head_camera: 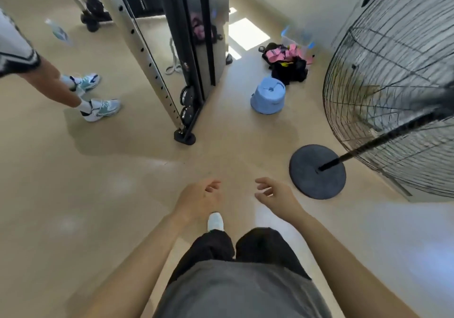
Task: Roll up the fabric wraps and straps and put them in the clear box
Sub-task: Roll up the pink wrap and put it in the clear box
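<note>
A heap of pink and black fabric wraps and straps (287,61) lies on the beige floor by the far wall. Just behind the heap stands the clear box (293,38) with blue latches. My left hand (199,198) and my right hand (276,195) hang in front of me, well short of the heap. Both have loosely curled fingers and hold nothing. I am standing; my white shoe (215,222) shows below my left hand.
A light blue stool (268,96) stands on the floor in front of the heap. A large fan with a round black base (317,171) fills the right side. A metal gym machine frame (172,60) rises at centre left. Another person's legs and sneakers (98,106) are at left.
</note>
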Demonstrator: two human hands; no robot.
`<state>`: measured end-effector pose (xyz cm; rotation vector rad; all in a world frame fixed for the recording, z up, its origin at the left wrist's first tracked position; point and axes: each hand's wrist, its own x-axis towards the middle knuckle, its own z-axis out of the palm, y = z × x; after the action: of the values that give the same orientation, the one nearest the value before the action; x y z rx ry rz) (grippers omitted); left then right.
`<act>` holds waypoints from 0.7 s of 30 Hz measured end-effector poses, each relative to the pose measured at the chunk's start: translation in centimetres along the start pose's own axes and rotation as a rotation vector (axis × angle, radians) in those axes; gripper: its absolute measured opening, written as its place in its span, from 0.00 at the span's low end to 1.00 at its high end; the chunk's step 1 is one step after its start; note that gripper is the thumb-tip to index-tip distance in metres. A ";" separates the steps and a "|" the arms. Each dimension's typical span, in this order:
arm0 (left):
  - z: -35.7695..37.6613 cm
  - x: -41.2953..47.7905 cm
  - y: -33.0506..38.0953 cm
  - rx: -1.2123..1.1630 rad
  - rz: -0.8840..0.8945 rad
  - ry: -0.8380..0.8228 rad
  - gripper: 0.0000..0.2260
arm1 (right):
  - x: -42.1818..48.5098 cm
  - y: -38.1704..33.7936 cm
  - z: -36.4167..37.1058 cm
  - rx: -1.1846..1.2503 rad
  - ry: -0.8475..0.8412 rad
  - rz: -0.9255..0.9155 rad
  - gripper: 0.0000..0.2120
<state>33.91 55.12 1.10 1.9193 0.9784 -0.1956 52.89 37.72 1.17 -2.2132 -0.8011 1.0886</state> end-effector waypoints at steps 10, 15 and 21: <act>-10.2 18.8 6.3 0.136 0.089 -0.103 0.17 | 16.6 -7.3 -6.3 0.102 0.077 0.026 0.17; -14.0 28.8 10.8 0.108 0.103 -0.094 0.16 | 25.9 -9.1 -11.2 0.135 0.084 0.066 0.18; -17.3 38.4 15.7 0.008 0.068 -0.091 0.13 | 35.0 -10.6 -17.1 0.174 0.101 0.090 0.18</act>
<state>66.22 86.37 1.88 1.9305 0.8517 -0.2454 81.54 66.14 -0.19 -2.1546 -0.5468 1.0378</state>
